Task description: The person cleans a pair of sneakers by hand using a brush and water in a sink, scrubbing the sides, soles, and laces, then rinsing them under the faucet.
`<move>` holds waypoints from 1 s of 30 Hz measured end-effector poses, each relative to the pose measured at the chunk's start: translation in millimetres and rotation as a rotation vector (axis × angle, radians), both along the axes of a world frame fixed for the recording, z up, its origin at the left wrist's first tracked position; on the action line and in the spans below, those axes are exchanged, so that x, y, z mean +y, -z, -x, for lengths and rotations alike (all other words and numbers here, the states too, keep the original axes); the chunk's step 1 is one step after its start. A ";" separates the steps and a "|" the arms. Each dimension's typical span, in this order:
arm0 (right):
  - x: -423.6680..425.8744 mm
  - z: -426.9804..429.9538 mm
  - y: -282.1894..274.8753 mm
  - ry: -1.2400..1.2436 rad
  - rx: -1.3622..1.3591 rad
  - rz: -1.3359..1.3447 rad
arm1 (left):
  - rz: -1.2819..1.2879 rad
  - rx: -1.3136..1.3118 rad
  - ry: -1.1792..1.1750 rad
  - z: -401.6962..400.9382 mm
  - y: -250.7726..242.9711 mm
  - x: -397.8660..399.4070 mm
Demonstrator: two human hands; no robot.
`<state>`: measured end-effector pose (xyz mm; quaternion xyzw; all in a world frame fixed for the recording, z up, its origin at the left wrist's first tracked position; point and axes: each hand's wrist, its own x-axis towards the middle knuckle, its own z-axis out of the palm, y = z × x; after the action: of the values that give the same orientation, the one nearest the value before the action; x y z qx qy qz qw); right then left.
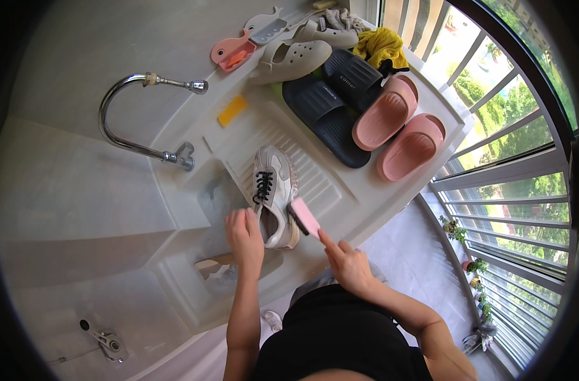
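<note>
A white and grey sneaker (274, 190) with black laces lies on the ribbed washboard (318, 185) of the sink, its toe pointing away from me. My right hand (349, 264) grips a pink scrubbing brush (306, 216) by its handle. The brush's dark bristles are against or very close to the sneaker's outer side near the heel. At the sneaker's opposite side, by its ankle opening, is my left hand (245, 235) with fingers curled. Whether it grips the shoe's edge cannot be made out. Below that hand, another shoe (218, 266) lies partly in cloudy water in the basin.
A chrome faucet (109, 128) arches at the left. Dark slides (325, 114), pink slides (411, 147), beige clogs (294, 59) and a yellow cloth (381, 47) crowd the far counter. A yellow bar (233, 111) lies beside the washboard. Whale-shaped soap dishes (232, 50) stand by the wall.
</note>
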<state>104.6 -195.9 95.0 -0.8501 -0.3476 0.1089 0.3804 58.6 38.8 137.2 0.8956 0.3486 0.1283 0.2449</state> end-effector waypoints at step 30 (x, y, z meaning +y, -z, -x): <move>107.3 -74.4 -20.5 0.063 0.135 -0.266 | 0.237 0.209 0.217 -18.8 -1.3 -9.6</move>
<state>178.9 -88.6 115.5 -0.7934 -0.3058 0.1067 0.5154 77.5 29.2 138.5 0.9011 0.2864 -0.0345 0.3237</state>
